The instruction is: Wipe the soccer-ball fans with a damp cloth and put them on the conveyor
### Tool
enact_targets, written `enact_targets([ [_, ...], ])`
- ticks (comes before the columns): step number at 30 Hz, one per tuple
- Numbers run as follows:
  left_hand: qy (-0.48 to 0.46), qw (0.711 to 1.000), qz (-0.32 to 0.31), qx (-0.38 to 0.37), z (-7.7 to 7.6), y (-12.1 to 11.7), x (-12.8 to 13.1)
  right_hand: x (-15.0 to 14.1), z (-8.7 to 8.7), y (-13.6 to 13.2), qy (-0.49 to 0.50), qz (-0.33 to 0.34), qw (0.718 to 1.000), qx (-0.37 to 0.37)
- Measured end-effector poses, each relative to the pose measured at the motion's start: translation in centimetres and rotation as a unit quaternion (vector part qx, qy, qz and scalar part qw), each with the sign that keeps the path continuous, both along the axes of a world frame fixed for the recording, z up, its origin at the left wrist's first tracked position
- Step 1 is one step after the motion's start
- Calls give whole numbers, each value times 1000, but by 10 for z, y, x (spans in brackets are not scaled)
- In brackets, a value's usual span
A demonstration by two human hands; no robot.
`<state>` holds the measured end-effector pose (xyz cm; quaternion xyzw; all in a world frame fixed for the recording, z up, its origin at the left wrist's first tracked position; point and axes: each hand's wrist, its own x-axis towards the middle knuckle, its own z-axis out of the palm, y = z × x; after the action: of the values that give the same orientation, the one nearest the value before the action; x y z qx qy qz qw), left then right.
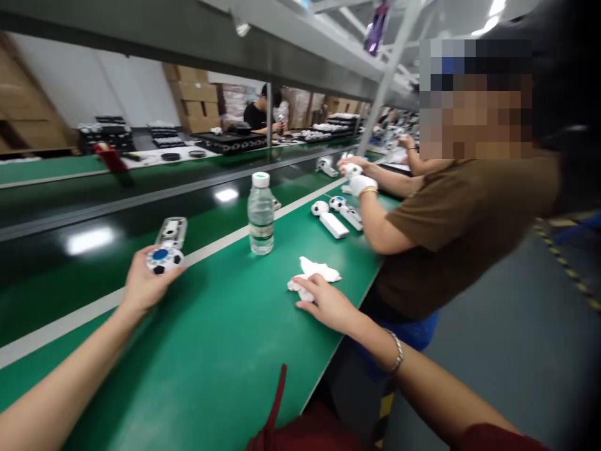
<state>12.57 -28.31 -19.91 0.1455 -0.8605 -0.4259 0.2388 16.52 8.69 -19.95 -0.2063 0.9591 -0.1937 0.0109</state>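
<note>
My left hand (143,282) is closed around a handheld device with a football-patterned round head (165,258), black and white with a blue disc facing up. Its pale handle part (172,232) points away from me, with its inside showing. My right hand (328,304) has its fingers and thumb closed on a crumpled white tissue (319,269) lying on the green table (220,351). A capped clear water bottle (261,216) stands upright between my hands, farther back.
More football-headed devices (334,225) lie to the right, beside a co-worker in a brown shirt (460,219) whose gloved hand (362,185) holds another. A dark glossy belt (117,225) runs along the left. Black trays (230,143) and cartons (192,94) stand beyond, near another person.
</note>
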Motion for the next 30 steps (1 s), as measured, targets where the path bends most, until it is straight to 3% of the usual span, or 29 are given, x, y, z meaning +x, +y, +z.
enact_targets([
  [4,10,988,-121,94,0,29,62,-31,-3,-7,20,50,998,-29],
  [8,-3,981,-159,107,-12,47,88,-52,17,-51,-19,118,983,-139],
  [12,-27,986,-140,81,-20,51,92,-52,36,-117,-60,186,944,-267],
  [16,-19,990,-138,29,-22,51,91,-43,33,-161,-143,221,908,-325],
  [20,-3,989,-150,-6,-22,53,90,-31,25,-175,-160,234,897,-340],
  [25,-3,989,-146,-26,-22,55,88,-27,15,-181,-53,285,900,-325],
  [30,-1,988,-152,-38,-21,55,89,-30,10,-181,-11,247,906,-344],
])
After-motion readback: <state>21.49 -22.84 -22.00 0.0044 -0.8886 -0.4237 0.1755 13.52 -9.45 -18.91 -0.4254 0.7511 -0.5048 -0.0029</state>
